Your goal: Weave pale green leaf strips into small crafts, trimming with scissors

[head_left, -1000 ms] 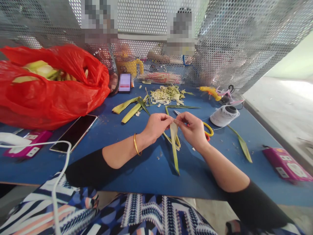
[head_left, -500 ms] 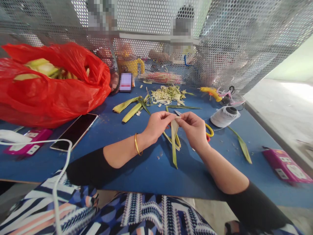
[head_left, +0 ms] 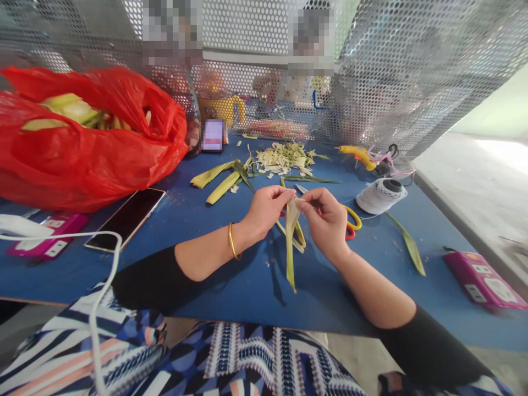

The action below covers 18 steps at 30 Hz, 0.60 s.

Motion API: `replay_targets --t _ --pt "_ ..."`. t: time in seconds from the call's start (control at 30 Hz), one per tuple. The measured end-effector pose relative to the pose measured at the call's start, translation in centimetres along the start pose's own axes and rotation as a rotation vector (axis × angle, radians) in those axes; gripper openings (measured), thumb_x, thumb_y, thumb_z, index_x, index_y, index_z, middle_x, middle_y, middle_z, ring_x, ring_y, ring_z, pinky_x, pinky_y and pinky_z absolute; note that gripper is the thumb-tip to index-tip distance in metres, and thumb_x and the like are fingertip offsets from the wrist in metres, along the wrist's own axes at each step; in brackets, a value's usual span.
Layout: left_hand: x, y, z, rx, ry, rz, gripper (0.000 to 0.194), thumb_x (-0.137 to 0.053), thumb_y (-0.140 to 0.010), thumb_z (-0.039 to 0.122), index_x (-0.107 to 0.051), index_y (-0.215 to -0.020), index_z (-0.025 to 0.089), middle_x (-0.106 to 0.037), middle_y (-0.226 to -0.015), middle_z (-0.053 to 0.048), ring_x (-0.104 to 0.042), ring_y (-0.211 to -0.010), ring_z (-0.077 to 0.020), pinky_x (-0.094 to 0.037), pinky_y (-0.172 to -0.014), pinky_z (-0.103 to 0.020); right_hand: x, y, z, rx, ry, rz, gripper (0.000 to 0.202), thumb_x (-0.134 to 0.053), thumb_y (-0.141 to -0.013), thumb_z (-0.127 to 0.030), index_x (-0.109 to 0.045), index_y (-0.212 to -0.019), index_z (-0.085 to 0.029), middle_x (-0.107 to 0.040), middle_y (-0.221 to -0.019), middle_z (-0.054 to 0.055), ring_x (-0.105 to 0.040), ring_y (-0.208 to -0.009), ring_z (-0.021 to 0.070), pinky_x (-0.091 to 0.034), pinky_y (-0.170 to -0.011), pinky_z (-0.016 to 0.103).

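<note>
A pale green corn husk strip (head_left: pixel 291 242) hangs down over the table, its upper end pinched between both hands. My left hand (head_left: pixel 264 212), with a gold bangle at the wrist, grips the top edge from the left. On the other side my right hand (head_left: pixel 325 220) pinches the same edge with thumb and forefinger. Scissors with red and yellow handles (head_left: pixel 353 218) lie partly hidden behind my right hand. Below the hands, another folded husk strip (head_left: pixel 300 236) rests on the table. More husk pieces (head_left: pixel 223 187) lie to the left.
Husk scraps (head_left: pixel 284 158) are heaped at the back. A red plastic bag (head_left: pixel 107 159) with husks stands left, near a phone (head_left: pixel 127 220). At right are a white thread spool (head_left: pixel 380 196), a yellow glue gun (head_left: pixel 361 157) and a purple pack (head_left: pixel 482 278). A perforated metal screen (head_left: pixel 264 33) rises behind.
The hands have moved slightly apart at the husk's top edge, and its lower end has swung a little left. More of the scissors' red handle shows.
</note>
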<state>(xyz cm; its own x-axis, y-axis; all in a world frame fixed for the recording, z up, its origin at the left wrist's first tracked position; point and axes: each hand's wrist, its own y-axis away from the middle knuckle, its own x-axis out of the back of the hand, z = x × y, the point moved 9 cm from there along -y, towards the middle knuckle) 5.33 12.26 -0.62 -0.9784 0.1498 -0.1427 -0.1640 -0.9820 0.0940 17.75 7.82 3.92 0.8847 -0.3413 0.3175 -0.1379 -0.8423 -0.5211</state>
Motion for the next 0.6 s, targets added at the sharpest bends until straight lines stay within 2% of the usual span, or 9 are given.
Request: replay_targets --t 0.13,0.23,0.43,0.6 --pt "-0.1 0.1 -0.3 0.031 0.032 -0.017 0.022 -0.062 -0.084 0.026 -0.061 -0.065 0.017 -0.059 -0.061 0.002 -0.053 -0.055 -0.0091 -0.042 -0.055 -0.022 0.2 0.1 0.3 0.006 0.001 0.029 0.009 -0.061 -0.081 -0.025 -0.056 -0.074 -0.022 -0.061 -0.068 -0.003 -0.052 -0.062 0.0121 -0.042 -0.061 0.027" --pt "-0.6 0.5 -0.4 0.046 0.036 -0.058 0.02 -0.065 -0.083 0.031 -0.065 -0.071 0.016 -0.062 -0.066 0.001 -0.055 -0.059 -0.0098 -0.043 -0.056 -0.022 0.7 0.0 0.5 0.015 0.037 0.098 0.011 -0.061 -0.082 -0.026 -0.055 -0.074 -0.021 -0.059 -0.066 -0.004 -0.051 -0.06 0.0116 -0.042 -0.059 0.026" --pt "-1.3 1.2 -1.0 0.092 0.054 -0.068 0.016 -0.06 -0.084 0.018 -0.063 -0.068 0.015 -0.061 -0.064 0.001 -0.055 -0.058 -0.0096 -0.046 -0.056 -0.022 1.6 0.2 0.0 0.071 0.085 0.189 0.011 -0.061 -0.082 -0.024 -0.055 -0.074 -0.022 -0.059 -0.065 -0.004 -0.051 -0.059 0.0116 -0.043 -0.058 0.026" --pt "-0.8 0.7 -0.8 0.06 0.092 -0.012 0.016 -0.062 -0.081 0.014 -0.061 -0.065 0.016 -0.058 -0.059 0.003 -0.051 -0.053 -0.0081 -0.044 -0.055 -0.022 2.0 0.5 -0.7 0.14 0.016 0.227 0.01 -0.062 -0.082 -0.023 -0.056 -0.075 -0.022 -0.06 -0.069 -0.003 -0.055 -0.063 0.0125 -0.046 -0.062 0.027"
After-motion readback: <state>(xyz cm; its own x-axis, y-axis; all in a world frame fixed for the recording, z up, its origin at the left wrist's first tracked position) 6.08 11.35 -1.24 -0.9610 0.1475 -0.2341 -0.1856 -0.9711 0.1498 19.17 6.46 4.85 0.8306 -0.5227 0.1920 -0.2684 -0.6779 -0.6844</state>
